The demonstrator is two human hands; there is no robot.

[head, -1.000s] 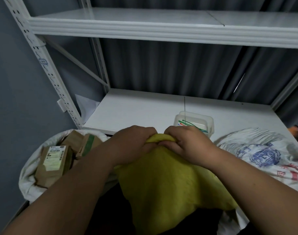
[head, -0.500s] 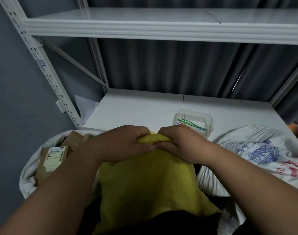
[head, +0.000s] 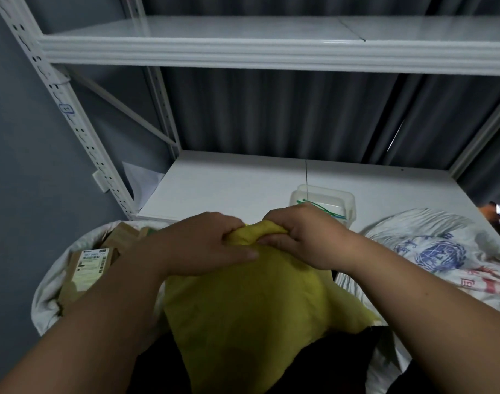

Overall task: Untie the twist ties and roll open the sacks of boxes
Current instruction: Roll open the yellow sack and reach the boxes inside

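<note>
Left hand (head: 203,245) and right hand (head: 305,237) side by side, fingers curled, gripping the bunched top of the yellow sack (head: 251,308) at centre front. Left: open white sack (head: 48,294) with brown boxes (head: 88,270). Right: printed white sack (head: 430,248). Behind, on the shelf (head: 228,183), clear tub (head: 324,199) with green ties (head: 326,211).

Both forearms are bare to the frame's lower edge, with no sleeves showing. The left hand (head: 197,245) and right hand (head: 305,237) wear no gloves, rings or watch.

A storeroom: white metal shelving (head: 271,49), sacks of labelled cardboard boxes (head: 91,268).
</note>
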